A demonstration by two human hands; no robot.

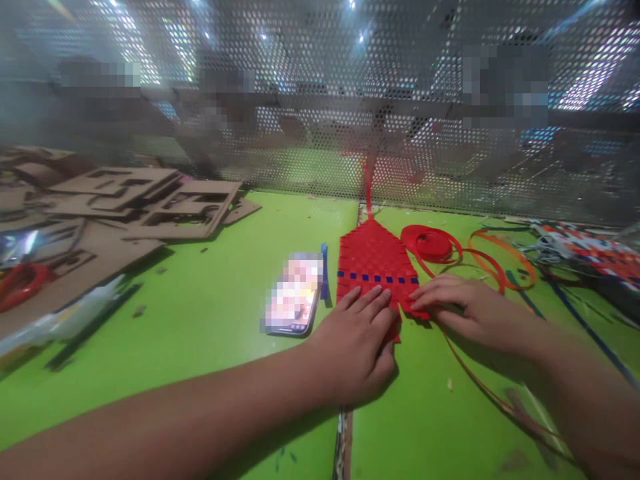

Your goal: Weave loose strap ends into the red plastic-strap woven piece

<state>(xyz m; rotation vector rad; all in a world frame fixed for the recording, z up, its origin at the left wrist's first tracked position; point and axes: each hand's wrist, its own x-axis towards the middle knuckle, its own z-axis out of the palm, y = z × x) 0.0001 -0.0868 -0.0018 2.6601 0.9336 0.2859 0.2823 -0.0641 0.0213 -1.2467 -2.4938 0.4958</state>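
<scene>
1. A person leans over a green table point(210, 320). Both hands rest on a red woven mat point(373, 257).
2. The left hand point(357, 340) lies flat on the near end of the mat. Its fingers point(373, 300) are spread out and press down. It does not pinch or grab anything.
3. The right hand point(463, 307) lies flat too, at the near right corner of the mat. Its fingertips touch the mat's edge. I cannot tell if a strip is tucked under them.
4. The mat sits in the middle of the table, just beside a phone point(294, 303). A line of blue squares point(377, 279) runs across it. The far end comes to a point, and one red strip point(369, 190) goes up from it to the mesh wall point(320, 100).
5. Much of the mat looks woven already, tight and even. The near end is under the hands, so I cannot see if it is finished. I think there is more to weave.
6. Loose strips lie to the right: a red coil point(431, 241) and an orange loop point(505, 257). A thin orange strip point(475, 380) runs toward the person under the right arm.
7. Brown card cut-outs point(150, 200) are stacked far left, well apart from the mat.
</scene>
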